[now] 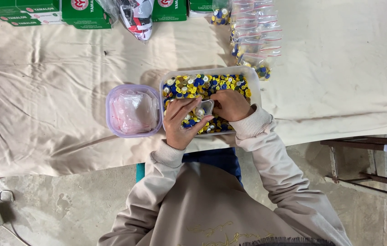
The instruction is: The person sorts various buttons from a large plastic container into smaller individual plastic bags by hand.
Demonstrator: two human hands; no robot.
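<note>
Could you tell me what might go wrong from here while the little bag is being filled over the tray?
The small clear plastic bag is held by the left hand and right hand above the white rectangular tray of yellow, blue and white buttons; loose buttons could miss its narrow mouth. The tray sits near the cloth-covered table's edge, so a nudge might tip it to the floor.

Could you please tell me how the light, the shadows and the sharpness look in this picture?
Head view: soft, even light with faint shadows left of the white tray and the tub; no harsh glare, though the small bag between the left hand and right hand shines slightly; the buttons stay fairly sharp; edges bend a little.
</note>
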